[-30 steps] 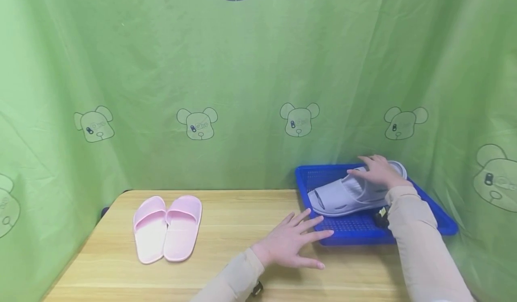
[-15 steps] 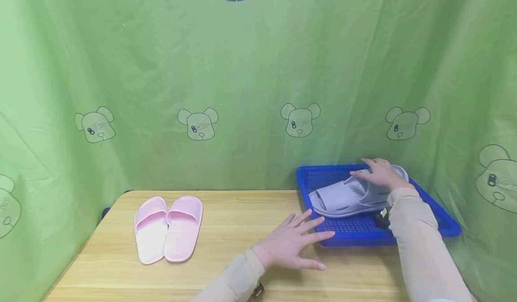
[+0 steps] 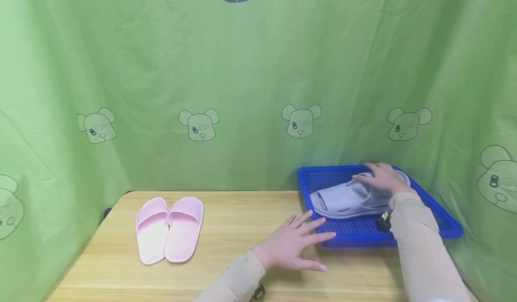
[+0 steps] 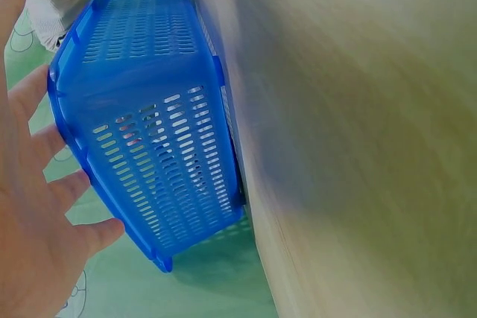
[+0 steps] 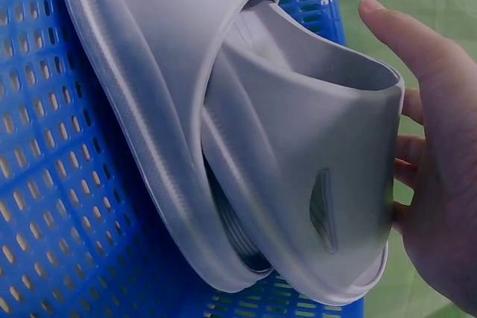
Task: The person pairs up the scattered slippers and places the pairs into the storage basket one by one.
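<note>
Item, nearest: left sleeve (image 3: 234, 275), beige, leading toward the near left corner of the blue basket (image 3: 351, 240). Item: right sleeve (image 3: 424, 252), likewise beige, crossing the basket's near wall. Item: left hand (image 3: 286, 246), at the basket's near left corner, fingers straight and fanned apart, clamped on nothing; on my left wrist feed the fingertips reach the rim, though I cannot tell how firmly they bear on it. I judge it is set there to steady the basket. Item: table (image 3: 242, 221), pale wood grain, under the basket and extending to its left. Item: pink slippers (image 3: 181, 237), one pair, well apart to the basket's left, side by side with straps toward the far edge, probably lined up to sit as a matched set. Item: gray slippers (image 3: 335, 196), one pair, inside the basket, lying aslant from its left wall toward its far right corner; they overlap closely, I suppose to make the pair compact. Condition: smooth, matte, thick-soled, with broad straps pierced by narrow slots and ribbing at the sole's edge. Item: right hand (image 3: 383, 178), over the basket's far right part, fingers touching the rear slipper's side, thumb apart from it; I read this as keeping the pair in place. Item, farthest: green cloth (image 3: 250, 59), printed with bear faces, hanging behind the basket.
</note>
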`<state>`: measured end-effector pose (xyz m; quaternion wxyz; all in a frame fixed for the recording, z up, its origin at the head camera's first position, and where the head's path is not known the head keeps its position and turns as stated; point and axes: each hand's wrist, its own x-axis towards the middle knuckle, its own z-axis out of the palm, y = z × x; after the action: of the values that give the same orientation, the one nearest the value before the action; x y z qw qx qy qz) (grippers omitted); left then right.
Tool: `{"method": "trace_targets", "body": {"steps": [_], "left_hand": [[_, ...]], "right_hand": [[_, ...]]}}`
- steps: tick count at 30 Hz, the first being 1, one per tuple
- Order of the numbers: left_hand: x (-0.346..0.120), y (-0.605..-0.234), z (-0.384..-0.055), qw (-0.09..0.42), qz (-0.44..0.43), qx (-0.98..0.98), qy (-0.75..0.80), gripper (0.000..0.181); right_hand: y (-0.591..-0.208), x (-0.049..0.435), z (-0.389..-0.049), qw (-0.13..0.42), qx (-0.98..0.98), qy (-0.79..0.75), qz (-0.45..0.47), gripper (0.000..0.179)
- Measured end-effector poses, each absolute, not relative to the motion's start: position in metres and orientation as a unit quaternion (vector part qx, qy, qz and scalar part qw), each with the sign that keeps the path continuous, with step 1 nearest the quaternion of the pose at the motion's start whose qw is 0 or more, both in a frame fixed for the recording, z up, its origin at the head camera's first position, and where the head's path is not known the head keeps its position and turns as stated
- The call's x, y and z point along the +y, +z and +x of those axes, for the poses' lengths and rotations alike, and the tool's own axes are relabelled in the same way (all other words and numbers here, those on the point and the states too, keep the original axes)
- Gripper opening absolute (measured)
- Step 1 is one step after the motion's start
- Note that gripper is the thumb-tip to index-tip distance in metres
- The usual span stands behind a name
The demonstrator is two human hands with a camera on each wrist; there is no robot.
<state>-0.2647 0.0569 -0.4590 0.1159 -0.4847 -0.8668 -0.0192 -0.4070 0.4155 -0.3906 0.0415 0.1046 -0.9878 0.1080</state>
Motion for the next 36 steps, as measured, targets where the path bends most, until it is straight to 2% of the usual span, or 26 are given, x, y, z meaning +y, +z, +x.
{"method": "trace_targets", "body": {"steps": [24,36], "left_hand": [[0.057,-0.46,-0.265,0.116,-0.483,-0.867,-0.027,0.08],[0.057,-0.459,-0.263,0.111,-0.48,-0.87,-0.029,0.079]], "right_hand": [[-0.408,0.427,-0.417,0.057,-0.985,0.128,0.101,0.087],[-0.393,0.421,-0.412,0.077,-0.987,0.107,0.096,0.087]]}}
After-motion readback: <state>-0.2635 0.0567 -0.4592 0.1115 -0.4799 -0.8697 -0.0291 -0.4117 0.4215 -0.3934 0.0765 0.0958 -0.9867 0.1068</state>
